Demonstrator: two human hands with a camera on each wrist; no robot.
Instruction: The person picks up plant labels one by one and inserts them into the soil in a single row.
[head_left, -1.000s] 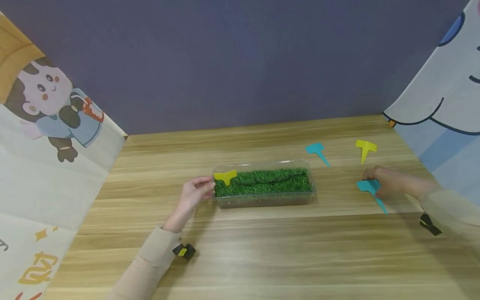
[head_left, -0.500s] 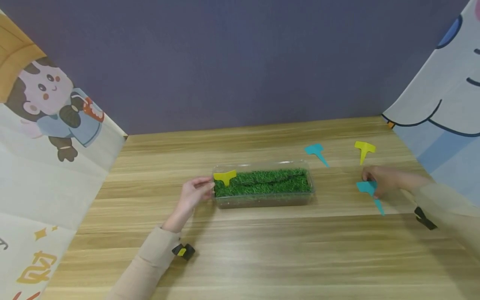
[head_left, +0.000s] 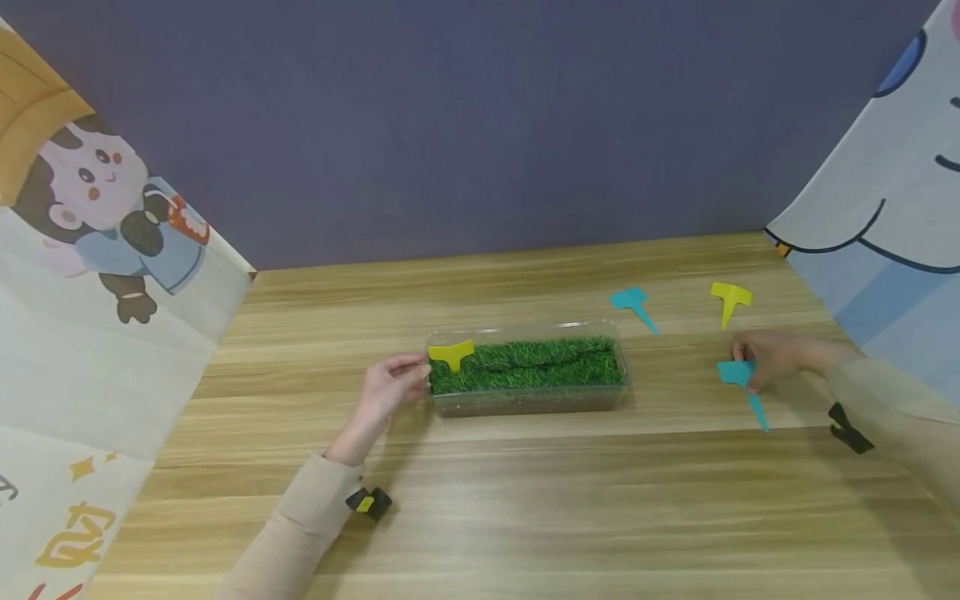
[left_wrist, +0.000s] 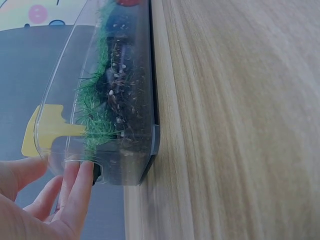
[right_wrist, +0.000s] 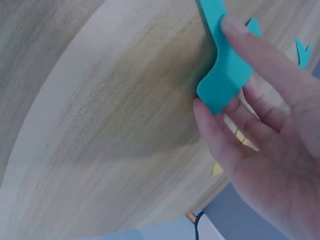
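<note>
My left hand (head_left: 385, 390) touches the left end of a clear plastic box (head_left: 528, 403), its fingers fairly straight against the end wall in the left wrist view. Green artificial grass (head_left: 540, 379) lies over dark soil-like filling in the box. A yellow T-shaped plant label (head_left: 452, 353) stands upright in the grass at that end, close by my thumb. Off to the right, my right hand (head_left: 776, 358) pinches a blue plant label (right_wrist: 227, 75) by its wide head, between thumb and fingers. Its pointed stem angles toward the front right in the head view.
Behind the right hand, a yellow plant label (head_left: 731, 302) lies on the wooden table (head_left: 525, 508). Another blue one (head_left: 634, 309) lies behind the box's right end. A dark wall (head_left: 480, 125) closes off the back, and printed panels flank both sides.
The right hand has shifted very slightly, with the blue label's stem turned a little. The left hand, the box and the other labels stay as they were.
</note>
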